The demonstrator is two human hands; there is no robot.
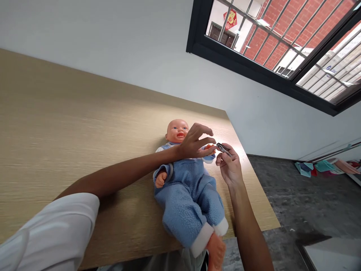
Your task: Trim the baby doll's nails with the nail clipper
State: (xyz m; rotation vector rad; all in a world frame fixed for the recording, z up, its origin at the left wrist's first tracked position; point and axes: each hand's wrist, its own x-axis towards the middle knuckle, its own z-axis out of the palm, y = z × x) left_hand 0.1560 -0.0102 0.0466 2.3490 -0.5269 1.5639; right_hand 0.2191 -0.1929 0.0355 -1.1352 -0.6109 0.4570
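Observation:
A baby doll point(186, 180) in a fuzzy blue outfit with white cuffs lies on its back on the wooden table point(70, 113), its feet toward me. My left hand point(196, 142) reaches across its chest. The thumb and a finger of that hand close around the doll's small hand point(210, 147), while other fingers are raised and curved. In my right hand point(229, 163) a silver nail clipper point(224, 149) is pinched between thumb and fingers. Its jaws point left, very close to the doll's fingers; whether they touch, I cannot tell.
The table's right edge runs just beyond my right forearm, with dark grey floor point(270, 177) below. Behind the table rises a white wall point(113, 45) with a barred, black-framed window point(262, 71). Coloured cloths point(327, 166) hang or lie low at the far right.

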